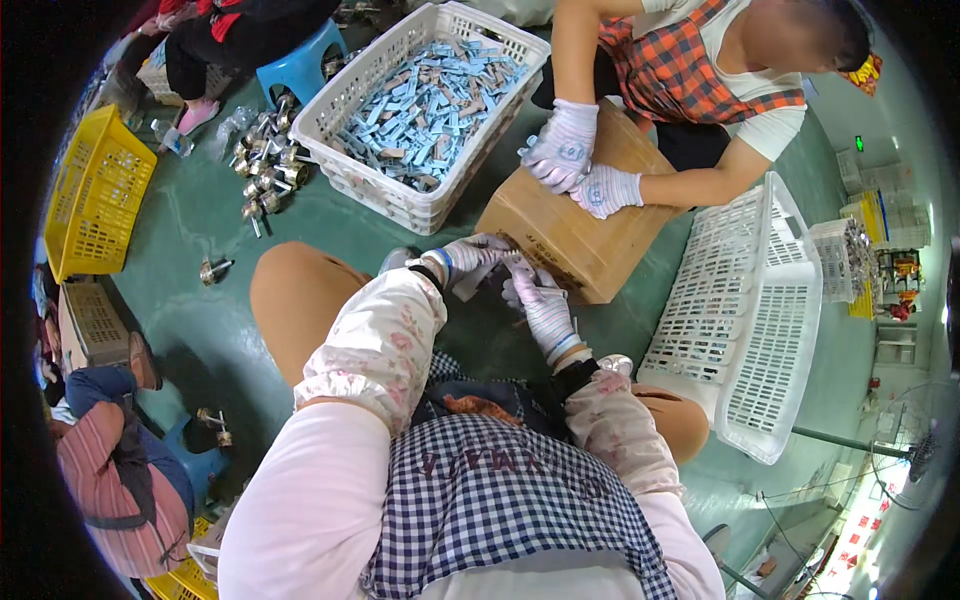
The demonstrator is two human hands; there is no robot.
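My left hand [468, 257], in a whitish glove, is closed at the near edge of a brown cardboard box [600, 245]. A pale, flat piece [472, 283] shows just below its fingers, too small to name. My right hand [545, 312], gloved too, is closed close beside it, its fingertips almost meeting the left ones. A short whitish strip [553, 292] sticks out at its fingers; I cannot make out its kind. Across the box, a co-worker's two gloved hands [580, 165] rest on its top.
A white crate [430, 205] full of small blue and brown pieces stands beyond my left hand. Metal parts with stems [268, 175] lie on the green floor beside it. White stacked crates [735, 310] stand at right, a yellow crate [95, 200] at far left.
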